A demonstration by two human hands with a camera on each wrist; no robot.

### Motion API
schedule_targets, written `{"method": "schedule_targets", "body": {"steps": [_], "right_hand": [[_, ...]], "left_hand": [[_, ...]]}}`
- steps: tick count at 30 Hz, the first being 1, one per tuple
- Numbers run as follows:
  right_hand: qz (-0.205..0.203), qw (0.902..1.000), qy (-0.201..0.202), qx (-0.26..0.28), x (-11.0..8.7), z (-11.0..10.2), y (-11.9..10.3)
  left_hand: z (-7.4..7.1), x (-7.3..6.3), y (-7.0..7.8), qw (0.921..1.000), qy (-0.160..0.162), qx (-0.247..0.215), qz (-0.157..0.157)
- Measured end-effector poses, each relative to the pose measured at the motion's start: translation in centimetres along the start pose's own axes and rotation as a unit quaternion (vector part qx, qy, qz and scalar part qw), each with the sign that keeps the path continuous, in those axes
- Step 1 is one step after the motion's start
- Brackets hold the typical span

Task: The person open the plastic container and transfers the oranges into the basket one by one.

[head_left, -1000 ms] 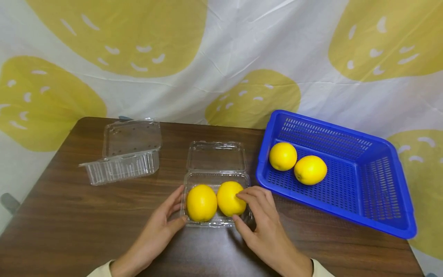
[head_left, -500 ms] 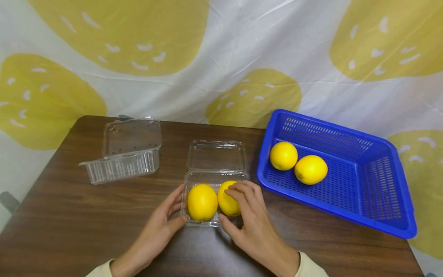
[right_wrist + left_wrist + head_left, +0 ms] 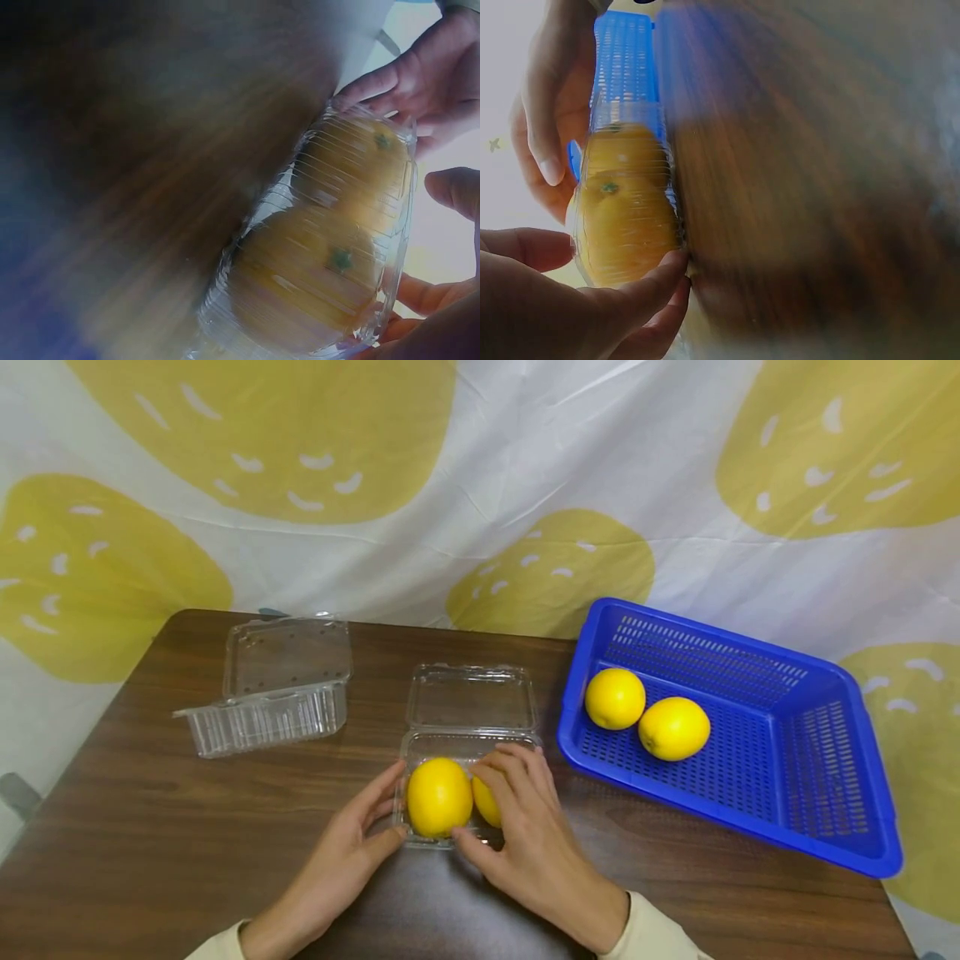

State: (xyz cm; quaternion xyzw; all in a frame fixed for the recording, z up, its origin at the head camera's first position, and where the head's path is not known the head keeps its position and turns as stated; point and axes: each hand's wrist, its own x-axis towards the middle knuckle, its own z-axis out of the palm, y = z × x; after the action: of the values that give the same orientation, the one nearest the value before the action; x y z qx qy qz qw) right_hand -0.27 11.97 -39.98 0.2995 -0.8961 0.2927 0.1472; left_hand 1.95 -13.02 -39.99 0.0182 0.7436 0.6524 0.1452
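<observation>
A clear plastic clamshell box (image 3: 471,742) sits with its lid raised away from me, holding two oranges side by side. My left hand (image 3: 341,852) grips the box's left end, thumb at the near corner and fingers along the side, beside the left orange (image 3: 439,797). Over the right orange (image 3: 486,802) lies my right hand (image 3: 528,827), covering most of it in the head view. Its loosely bent fingertips reach the gap between the fruits, and the thumb tip is at the left orange's near side. Green stem ends show through the box wall in the right wrist view.
A blue plastic basket (image 3: 780,827) stands on the right with two more oranges (image 3: 673,728) in it. At the back left is a second clear clamshell box (image 3: 266,722), lid up. The brown wooden table (image 3: 150,827) meets a patterned cloth (image 3: 375,577) behind.
My right hand has slid left across the right orange, hiding more of it. The left hand keeps its hold on the box, and the oranges have stayed in place.
</observation>
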Motion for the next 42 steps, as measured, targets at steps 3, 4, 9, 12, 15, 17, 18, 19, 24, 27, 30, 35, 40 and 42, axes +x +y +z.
{"method": "schedule_targets", "body": {"steps": [3,4,9,12,15,17,18,19,24,27,30,35,40,42], "right_hand": [[-0.003,0.9998,-0.005,-0.019,0.1,0.2,-0.1],[-0.004,0.9996,-0.008,-0.027,0.2,0.3,-0.1],[-0.004,0.9973,-0.033,-0.065,0.6,0.4,-0.4],[-0.008,0.9957,-0.046,-0.080,0.9,0.6,-0.5],[-0.015,0.9948,-0.049,-0.088,1.1,0.9,-0.7],[-0.018,0.9945,-0.048,-0.091,1.3,1.0,-0.7],[-0.019,0.9944,-0.047,-0.093,1.4,1.1,-0.7],[-0.019,0.9943,-0.046,-0.094,1.5,1.1,-0.8],[-0.024,0.9936,-0.043,-0.102,2.0,1.3,-0.9],[-0.026,0.9930,-0.044,-0.107,2.2,1.5,-0.9],[-0.022,0.9915,-0.054,-0.116,2.5,1.5,-1.0],[-0.017,0.9879,-0.082,-0.131,2.9,1.4,-1.1],[-0.014,0.9830,-0.114,-0.144,3.4,0.9,-1.1],[-0.014,0.9807,-0.125,-0.150,3.6,0.8,-1.0]], "left_hand": [[0.0,0.0,0.0,1.0000,-0.003,-0.002,0.000],[0.0,0.0,0.0,1.0000,-0.003,-0.003,0.000],[0.0,0.0,0.0,1.0000,-0.001,0.000,-0.005],[0.0,0.0,0.1,1.0000,-0.001,0.003,-0.006],[0.0,0.0,0.1,1.0000,-0.001,0.005,-0.006],[-0.1,0.0,0.1,1.0000,-0.003,0.005,-0.007],[-0.1,0.0,0.1,1.0000,-0.003,0.004,-0.007],[-0.1,0.0,0.1,1.0000,-0.003,0.004,-0.008],[-0.1,0.0,0.1,0.9999,-0.005,0.003,-0.009],[-0.1,0.0,0.1,0.9999,-0.006,0.001,-0.010],[-0.1,0.0,0.1,0.9999,-0.007,0.002,-0.012],[-0.1,0.0,0.1,0.9999,-0.010,0.005,-0.011],[-0.1,0.0,0.1,0.9999,-0.008,0.003,-0.015],[-0.1,0.0,0.1,0.9998,-0.007,0.002,-0.017]]}}
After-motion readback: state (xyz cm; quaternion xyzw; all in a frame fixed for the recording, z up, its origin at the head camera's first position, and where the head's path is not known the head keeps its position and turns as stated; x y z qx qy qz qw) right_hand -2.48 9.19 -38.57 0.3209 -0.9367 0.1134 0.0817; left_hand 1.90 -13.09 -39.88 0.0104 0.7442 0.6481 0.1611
